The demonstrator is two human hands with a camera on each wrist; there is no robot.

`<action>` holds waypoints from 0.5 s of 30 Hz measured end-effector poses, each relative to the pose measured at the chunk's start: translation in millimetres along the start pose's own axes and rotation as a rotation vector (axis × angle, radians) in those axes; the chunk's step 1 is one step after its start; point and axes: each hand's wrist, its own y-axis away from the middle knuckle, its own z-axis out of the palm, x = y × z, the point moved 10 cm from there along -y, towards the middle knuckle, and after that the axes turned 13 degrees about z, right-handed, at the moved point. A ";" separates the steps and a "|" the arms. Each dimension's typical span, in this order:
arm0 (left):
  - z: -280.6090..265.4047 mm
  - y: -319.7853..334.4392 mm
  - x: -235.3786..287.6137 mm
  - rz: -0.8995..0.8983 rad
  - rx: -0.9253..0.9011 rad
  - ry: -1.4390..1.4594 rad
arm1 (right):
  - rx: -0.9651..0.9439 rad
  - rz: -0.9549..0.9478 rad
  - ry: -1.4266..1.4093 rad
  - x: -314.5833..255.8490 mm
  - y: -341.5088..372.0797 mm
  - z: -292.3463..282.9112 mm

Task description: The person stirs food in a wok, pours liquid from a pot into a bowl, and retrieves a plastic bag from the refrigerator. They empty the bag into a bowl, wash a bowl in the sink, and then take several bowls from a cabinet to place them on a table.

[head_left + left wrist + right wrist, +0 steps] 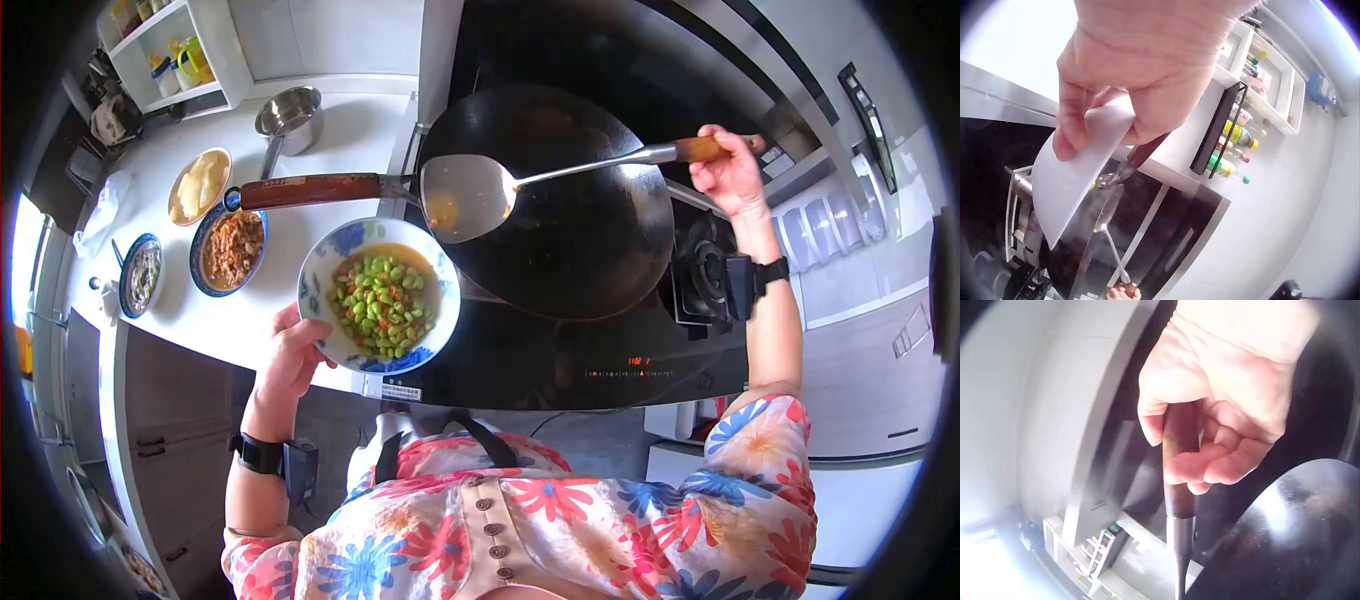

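Pinching the rim of a round white bowl with blue flowers (318, 272), the left hand (295, 348) is closing its thumb and fingers on it pretty snugly. The bowl is carrying glossy green beans with reddish bits (378, 308) and is hovering at the near left of a big black wok (590, 245), over where the white counter is meeting the black glass cooktop (520, 375).

The right hand (733, 175) is curling its fingers fairly loosely around the wooden grip of a long metal spatula (468, 195). Its wide blade is sitting at the wok's left edge, by the reddish-brown wooden wok handle (310, 191), and is showing a yellowish smear.

Writing-wise, the red cooktop display (638, 361) seems to be ending in a "2", the rest is blurring out. The pale sticker (401, 393) and bottles with yellow-green labels (1241, 135) are showing print too tiny to read.
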 end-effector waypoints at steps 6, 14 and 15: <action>4.9 1.6 2.5 0.019 0.014 0.003 | -0.252 -0.454 0.449 -59.1 122.9 154.7; 3.8 2.4 -0.7 0.024 -0.009 0.035 | -0.058 -0.469 0.466 -77.8 146.7 111.1; 3.2 2.8 -0.9 0.024 -0.009 0.037 | 0.057 -0.410 0.427 -77.9 132.7 80.4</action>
